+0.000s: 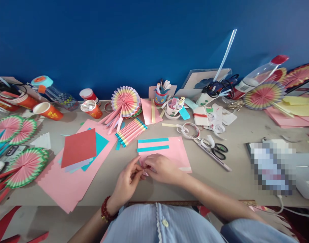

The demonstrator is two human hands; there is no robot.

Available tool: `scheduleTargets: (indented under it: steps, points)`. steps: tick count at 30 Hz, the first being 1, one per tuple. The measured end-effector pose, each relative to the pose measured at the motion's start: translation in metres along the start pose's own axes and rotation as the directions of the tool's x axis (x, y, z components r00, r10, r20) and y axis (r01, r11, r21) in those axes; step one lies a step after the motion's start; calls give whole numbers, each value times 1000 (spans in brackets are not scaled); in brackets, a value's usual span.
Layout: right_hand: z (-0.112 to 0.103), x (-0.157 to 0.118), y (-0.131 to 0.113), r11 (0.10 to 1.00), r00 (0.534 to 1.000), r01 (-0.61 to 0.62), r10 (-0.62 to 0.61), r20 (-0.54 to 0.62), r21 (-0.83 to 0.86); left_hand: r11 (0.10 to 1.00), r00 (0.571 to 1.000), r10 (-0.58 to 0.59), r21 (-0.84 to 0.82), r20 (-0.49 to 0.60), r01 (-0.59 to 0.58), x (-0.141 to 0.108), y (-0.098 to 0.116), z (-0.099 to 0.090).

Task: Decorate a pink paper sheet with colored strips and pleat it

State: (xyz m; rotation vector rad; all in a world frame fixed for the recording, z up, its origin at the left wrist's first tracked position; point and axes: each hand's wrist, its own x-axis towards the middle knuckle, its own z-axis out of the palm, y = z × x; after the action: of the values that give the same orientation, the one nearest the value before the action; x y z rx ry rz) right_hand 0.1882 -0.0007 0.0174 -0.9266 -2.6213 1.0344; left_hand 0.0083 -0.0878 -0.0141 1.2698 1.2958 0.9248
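My left hand [127, 180] and my right hand [162, 168] meet at the near left corner of a pink sheet [178, 152]. Both have fingers pinched together, and a small pale pink bit of paper [145, 173] shows between them. Which fingers press on it is partly hidden. Two blue strips [153, 148] lie across the sheet's upper left part, one above the other. A whitish strip [186, 169] is at the sheet's lower right edge.
Black-handled scissors [220, 151], a pen [215, 157] and tape rolls [191, 131] lie right of the sheet. Striped paper [131, 132], a folded fan [125, 101] and cups [91, 108] stand behind. Stacked coloured sheets [79, 148] are left; a pixelated device [270, 168] is right.
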Motion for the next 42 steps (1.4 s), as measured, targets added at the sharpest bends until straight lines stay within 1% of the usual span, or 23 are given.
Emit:
scheduleTargets:
  steps: [4,9,12,14,19,25,30,34,37,42]
  points:
    - [4,0,0,1000,1000,-8,8,-15,17,1000,1000,3,-17,0,-3,1,-1,0]
    - [3,-1,0,999,1000,17,-18,-14,-46,1000,1000,7,7,0,-7,1,-2,0]
    - [-2,-2,2,998,998,54,-54,16,33,1000,1000,13,12,-5,-13,1,-2,0]
    - [-5,-2,3,996,998,53,-55,28,76,1000,1000,23,17,-8,-23,0,-2,0]
    - [-6,0,0,1000,1000,15,-15,8,17,1000,1000,20,17,-13,-20,1,-3,0]
    - [-6,-1,2,998,998,56,-58,39,42,1000,1000,9,15,-6,-9,2,-2,1]
    - [-4,1,2,999,1000,25,-26,17,38,998,1000,27,49,-6,-27,1,-2,0]
    - [-2,2,2,999,1000,14,-15,12,42,999,1000,24,46,1,-24,-1,-3,0]
    - [-2,2,3,998,1000,23,-23,12,67,999,1000,29,37,2,-29,-1,-3,0]
    - [-5,2,0,999,1000,-15,14,15,50,998,999,42,49,-3,-42,0,-2,0]
